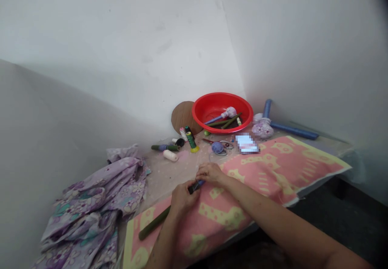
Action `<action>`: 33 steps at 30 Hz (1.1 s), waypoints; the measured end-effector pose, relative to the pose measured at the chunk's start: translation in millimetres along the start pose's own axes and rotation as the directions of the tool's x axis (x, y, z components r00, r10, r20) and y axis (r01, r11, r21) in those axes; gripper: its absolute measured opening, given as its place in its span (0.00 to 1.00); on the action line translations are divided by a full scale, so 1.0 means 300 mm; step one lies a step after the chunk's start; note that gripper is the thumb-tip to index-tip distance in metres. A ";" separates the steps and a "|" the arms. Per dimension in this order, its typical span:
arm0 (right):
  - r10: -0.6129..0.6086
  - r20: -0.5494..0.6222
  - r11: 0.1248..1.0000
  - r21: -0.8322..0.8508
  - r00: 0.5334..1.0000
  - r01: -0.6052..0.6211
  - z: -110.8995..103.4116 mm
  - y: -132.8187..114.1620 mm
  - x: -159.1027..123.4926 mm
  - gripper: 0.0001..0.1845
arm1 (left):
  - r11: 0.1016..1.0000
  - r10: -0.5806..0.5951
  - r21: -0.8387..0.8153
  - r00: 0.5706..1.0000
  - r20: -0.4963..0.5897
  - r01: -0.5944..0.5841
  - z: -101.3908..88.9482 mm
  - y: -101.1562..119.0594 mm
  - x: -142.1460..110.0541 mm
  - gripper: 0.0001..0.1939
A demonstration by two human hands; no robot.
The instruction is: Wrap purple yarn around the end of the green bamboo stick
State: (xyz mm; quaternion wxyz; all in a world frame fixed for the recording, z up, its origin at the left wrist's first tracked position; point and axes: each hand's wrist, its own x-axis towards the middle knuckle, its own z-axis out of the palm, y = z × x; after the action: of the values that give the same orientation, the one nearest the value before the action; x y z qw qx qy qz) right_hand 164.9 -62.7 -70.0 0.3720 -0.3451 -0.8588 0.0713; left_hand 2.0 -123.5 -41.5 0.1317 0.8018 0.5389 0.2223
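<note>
My left hand is closed around a dark green stick, whose lower end sticks out toward the front left over the pink and yellow cloth. Between my two hands a short stretch of the stick looks dark and then blue, as if wrapped. My right hand is closed at that blue upper end, its fingers bent together; the fingertips are partly hidden. A ball of blue yarn lies just beyond my right hand, beside scissors.
A red basin at the back holds sticks and a cloth-headed stick. Thread spools and another green stick stand left of it. Floral fabric is heaped at left. Blue-wrapped sticks lie at right near a blurred-out phone-like object.
</note>
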 end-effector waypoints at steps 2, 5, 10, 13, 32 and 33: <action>0.011 0.010 0.999 0.034 1.000 -0.011 0.000 0.003 0.000 0.12 | 1.000 -0.014 0.007 1.000 0.013 0.014 -0.003 0.008 -0.001 0.16; 0.020 0.042 0.997 0.068 0.999 -0.023 0.001 0.009 0.003 0.11 | 0.999 -0.030 -0.021 0.998 0.046 0.031 -0.012 0.019 -0.001 0.18; 0.012 0.086 0.988 0.150 0.996 -0.025 0.001 0.017 0.011 0.10 | 0.995 -0.072 -0.068 0.995 0.074 0.077 -0.019 0.023 -0.001 0.19; 0.010 0.096 0.975 0.218 0.995 -0.031 0.000 0.020 0.012 0.09 | 0.993 -0.083 -0.078 0.993 0.081 0.090 -0.020 0.023 -0.005 0.17; 0.150 0.319 0.728 0.605 0.936 -0.323 0.014 0.040 -0.004 0.12 | 0.991 0.012 0.137 0.993 -0.114 0.004 0.040 0.013 -0.068 0.17; 0.158 0.332 0.722 0.603 0.930 -0.338 0.009 0.036 -0.004 0.12 | 0.991 0.019 0.135 0.992 -0.123 -0.002 0.044 0.012 -0.070 0.17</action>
State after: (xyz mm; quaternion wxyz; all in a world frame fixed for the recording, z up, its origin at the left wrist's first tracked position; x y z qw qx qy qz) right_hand 169.3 -55.0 -76.9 0.3407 -0.2947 -0.7658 0.4589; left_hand 4.6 -143.9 -55.9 0.0426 0.7964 0.5554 0.2355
